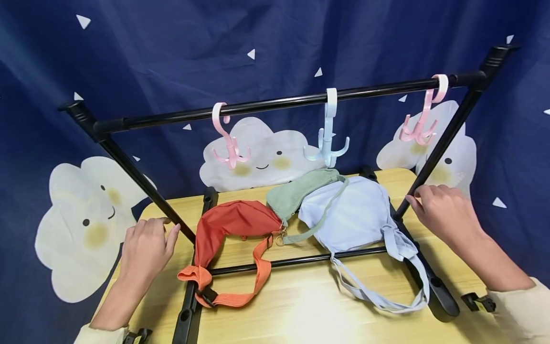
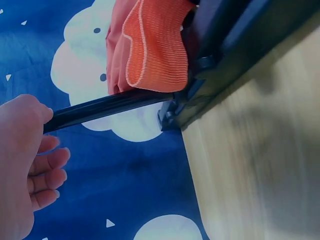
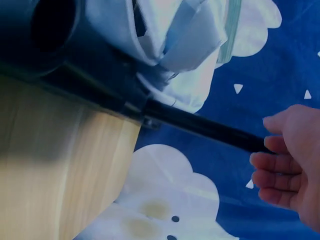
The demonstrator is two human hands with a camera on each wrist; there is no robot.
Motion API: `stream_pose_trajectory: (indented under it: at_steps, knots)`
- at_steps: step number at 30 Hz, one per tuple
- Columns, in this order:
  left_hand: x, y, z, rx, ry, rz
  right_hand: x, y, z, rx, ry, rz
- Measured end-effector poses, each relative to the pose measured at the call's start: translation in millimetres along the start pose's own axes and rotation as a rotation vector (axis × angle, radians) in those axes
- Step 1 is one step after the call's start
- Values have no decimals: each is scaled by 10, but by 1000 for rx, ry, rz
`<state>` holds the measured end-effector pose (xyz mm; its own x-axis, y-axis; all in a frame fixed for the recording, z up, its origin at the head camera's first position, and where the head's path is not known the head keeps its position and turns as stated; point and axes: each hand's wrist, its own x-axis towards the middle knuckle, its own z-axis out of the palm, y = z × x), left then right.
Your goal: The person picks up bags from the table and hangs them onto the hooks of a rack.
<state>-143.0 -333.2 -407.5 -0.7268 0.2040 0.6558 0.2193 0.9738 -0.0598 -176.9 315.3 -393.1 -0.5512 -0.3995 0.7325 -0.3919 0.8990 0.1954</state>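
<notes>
My left hand is at the rack's left upright, thumb against the black tube and fingers curled beside it. On the other side, my right hand holds the right upright low down, its thumb across the tube. The wrist views show each tube running in between thumb and fingers. Between the hands lie a red waist bag with an orange strap, a green bag, and a pale blue bag with a knotted strap.
Two pink hooks and a light blue hook hang from the top bar. A lower crossbar runs under the straps. The rack's black feet stand on the wooden table, before a blue cloud-print curtain.
</notes>
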Motion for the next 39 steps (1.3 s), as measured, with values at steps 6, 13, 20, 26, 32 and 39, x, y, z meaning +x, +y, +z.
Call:
stream_pose_trajectory:
  at_steps: [6,13,20,26,32,39]
  knots:
    - [-87,22,-46,-7,6,44,90,-179,38,70,29,-82]
    - [-167,83,-53,-59,-50,126,186,-384,96,144,40,-150]
    - [-242,176,-69,-100,-38,206,322,-684,93,239,7,-198]
    - [-327,291,-36,-127,-100,245,407,-920,146,332,3,-283]
    - [-415,446,17,-170,-173,264,462,-1122,212,399,-21,-373]
    - [-456,592,39,-217,-257,272,489,-1344,248,475,-52,-425]
